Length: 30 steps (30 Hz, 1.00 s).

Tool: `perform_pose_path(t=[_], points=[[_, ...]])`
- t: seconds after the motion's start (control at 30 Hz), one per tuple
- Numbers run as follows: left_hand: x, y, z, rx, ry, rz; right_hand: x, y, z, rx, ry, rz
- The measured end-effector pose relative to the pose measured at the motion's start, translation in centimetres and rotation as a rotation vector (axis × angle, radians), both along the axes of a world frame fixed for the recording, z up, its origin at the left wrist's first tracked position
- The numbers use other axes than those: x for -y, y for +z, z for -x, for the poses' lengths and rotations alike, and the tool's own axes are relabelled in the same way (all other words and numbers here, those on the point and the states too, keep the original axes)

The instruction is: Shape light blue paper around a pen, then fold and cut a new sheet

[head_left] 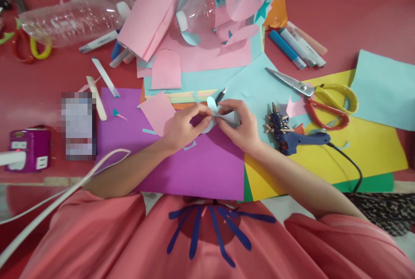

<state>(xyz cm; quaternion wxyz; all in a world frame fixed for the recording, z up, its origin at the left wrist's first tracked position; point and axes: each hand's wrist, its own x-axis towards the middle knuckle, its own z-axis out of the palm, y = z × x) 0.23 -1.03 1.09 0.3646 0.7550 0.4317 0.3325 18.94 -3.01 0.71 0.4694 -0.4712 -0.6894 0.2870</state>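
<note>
Above the purple sheet (194, 171), a small light-blue paper piece (212, 104) with rounded lobes is held between both hands. My left hand (188, 125) pinches its left side between thumb and fingertips. From the right, my right hand (238, 124) pinches the same paper, part of which shows under the curled fingers. Just beyond the fingertips lies a black pen (221, 95). A pink paper piece (158, 113) lies beside my left hand. To the right of my right hand are a blue glue gun (301, 138) and open scissors (311, 93) with yellow and red handles.
Clear plastic bottles (73, 21) and a pink paper roll (148, 15) crowd the far side. Markers (296, 47) lie at the back right. At left are a phone (78, 127) and a purple power adapter (30, 149). A white cable (61, 201) crosses near my left arm.
</note>
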Motion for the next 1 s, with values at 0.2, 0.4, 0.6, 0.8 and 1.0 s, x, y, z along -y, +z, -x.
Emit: perform_pose_path(t=[0.2,0.4,0.6,0.8,1.0], points=[[-0.6,0.9,0.0,-0.050,0.021,0.014,0.1,-0.1,0.2,0.000,0.010,0.016],[-4.0,1.1,2.4,-0.087,0.278,-0.082,1.8,0.0,-1.3,0.217,0.035,0.113],[-6.8,-0.2,4.7,-0.316,0.329,-0.274,4.0,-0.5,-4.4,0.446,-0.047,0.064],[-4.2,1.4,3.1,-0.402,0.320,-0.353,4.3,-1.0,-5.0,0.512,-0.047,0.061],[-0.6,1.0,-0.6,-0.621,-0.165,-0.302,4.4,-1.2,-4.8,0.563,-0.010,0.041]])
